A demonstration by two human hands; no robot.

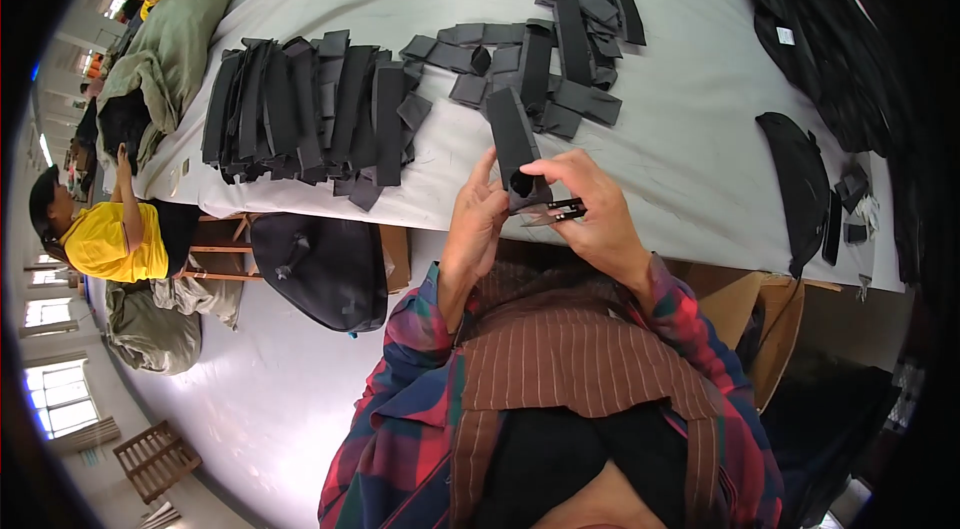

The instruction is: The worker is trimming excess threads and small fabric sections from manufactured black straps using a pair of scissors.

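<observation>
Close in front of me, a dark grey fabric strip point(513, 129) is held up at the table's near edge. My left hand point(478, 219) grips its lower end from the left, one finger pointing up along its side. My right hand point(600, 214) carries small black-handled thread snips point(566, 210) in the palm, while its thumb and forefinger touch the strip's lower end. Just beyond lies a loose heap of similar dark strips point(572, 39). To the left, more strips stand close together in a row point(290, 114).
The white-covered table point(680, 129) spreads ahead. At right lie black garments point(820, 49), a black curved pouch point(795, 189) and a phone point(832, 229). A grey-green cloth bundle point(180, 29) sits at far left, near a person in yellow point(120, 239). A black padded seat point(320, 269) stands below the edge.
</observation>
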